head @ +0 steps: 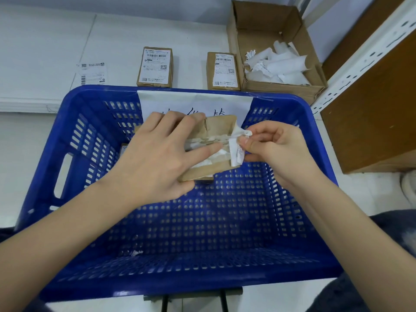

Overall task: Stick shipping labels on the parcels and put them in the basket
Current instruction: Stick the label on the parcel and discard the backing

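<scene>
While held above the far middle of the blue perforated plastic basket [74, 154], the small brown kraft-paper parcel [219, 127] looks to be mid-labelling rather than ready to drop. Left hand [157, 158] curled round the parcel's left half, thumb laid across its top face. Right hand [274, 147] pinching a crumpled strip of white paper [238, 154] at the parcel's right edge; cannot tell whether backing being peeled off or the label's own end. Next move, by judgement: pull the strip clear, smooth the white label flat, lower the parcel into the basket. Parcel tilted, wrinkled, a rumpled white-and-clear patch across its middle, print unreadable. Corner of another brown parcel [123, 147] visible inside the basket at the left, mostly hidden by the left hand. On the white table beyond the basket, two labelled brown parcels [154, 66] [222, 70], a loose printed label [93, 73] far left, an open cardboard box of white paper scraps [279, 61] far right.
</scene>
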{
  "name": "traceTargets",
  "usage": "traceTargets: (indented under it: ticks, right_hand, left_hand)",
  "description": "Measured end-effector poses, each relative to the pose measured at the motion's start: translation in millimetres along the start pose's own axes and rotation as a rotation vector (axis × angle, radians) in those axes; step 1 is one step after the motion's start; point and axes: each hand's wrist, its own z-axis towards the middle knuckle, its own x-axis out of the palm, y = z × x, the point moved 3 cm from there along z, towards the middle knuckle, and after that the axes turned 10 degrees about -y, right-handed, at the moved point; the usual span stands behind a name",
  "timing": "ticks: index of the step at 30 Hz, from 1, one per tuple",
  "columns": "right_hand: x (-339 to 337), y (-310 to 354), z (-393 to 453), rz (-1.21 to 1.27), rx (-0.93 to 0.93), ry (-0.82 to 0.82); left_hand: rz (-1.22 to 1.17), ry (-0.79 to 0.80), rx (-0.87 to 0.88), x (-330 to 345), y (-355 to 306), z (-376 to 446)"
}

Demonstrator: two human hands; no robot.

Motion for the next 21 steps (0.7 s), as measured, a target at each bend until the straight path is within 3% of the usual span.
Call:
traceTargets:
  ticks: [5,9,21]
  right_hand:
    - [-2.1,3.7,2.9,-0.045,0.009,0.099]
    - [0.5,3.4,0.5,-0.215,-0.121,0.020]
    - [-1.2,2.7,0.4,-0.085,-0.014,-0.013]
  left_hand:
    - [0.003,0.016,-0.031,0.7,1.3,-2.3]
    - [0.020,0.010,-0.010,3.5,-1.9,-1.9]
    - [-0.007,-0.020,-0.056,3.0,-2.6,-0.8]
